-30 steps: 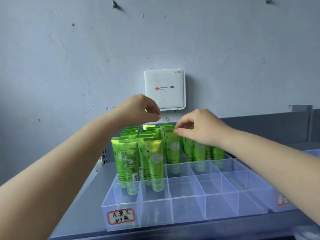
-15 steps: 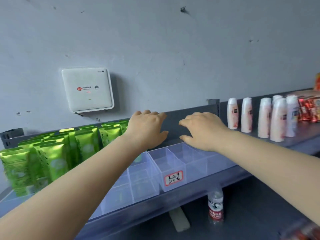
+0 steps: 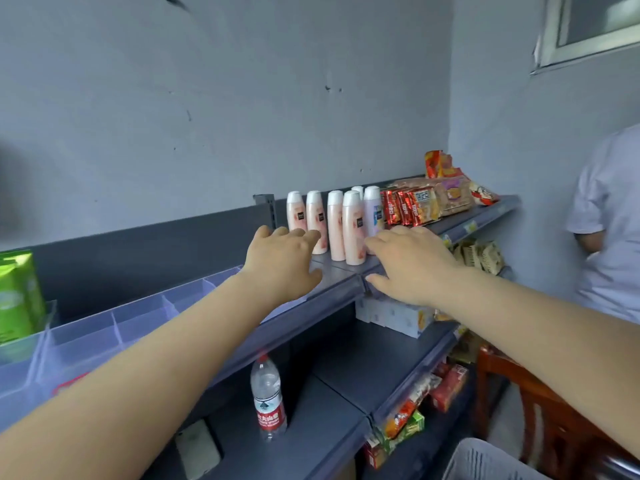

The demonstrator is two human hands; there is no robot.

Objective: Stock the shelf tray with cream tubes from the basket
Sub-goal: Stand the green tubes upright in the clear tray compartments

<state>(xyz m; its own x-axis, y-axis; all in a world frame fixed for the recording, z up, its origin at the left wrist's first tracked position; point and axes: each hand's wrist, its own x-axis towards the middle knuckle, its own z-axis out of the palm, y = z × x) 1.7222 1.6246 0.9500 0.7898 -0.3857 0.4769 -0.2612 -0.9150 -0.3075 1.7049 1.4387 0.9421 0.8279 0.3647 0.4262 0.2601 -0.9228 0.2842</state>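
Basket (image 3: 485, 460) mesh shows at our lower right corner, and a water bottle (image 3: 267, 398) stands on the lower shelf. Above it we hold our left hand (image 3: 282, 263) and right hand (image 3: 410, 266) out flat, fingers loose and holding nothing, over the upper shelf (image 3: 343, 271) edge. Left of them sits the clear shelf tray (image 3: 104, 327) with green cream tubes (image 3: 17, 296) at its far left end, and pale bottles (image 3: 341, 225) stand just beyond our fingers.

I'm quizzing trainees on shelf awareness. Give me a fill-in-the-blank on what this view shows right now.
1. The left hand and right hand both hold ____.
2. The green tubes stand at the far ____ of the view.
3. The water bottle stands on the shelf ____ the clear tray.
4. The pink bottles have ____ caps.

Missing words: nothing; left; below; white
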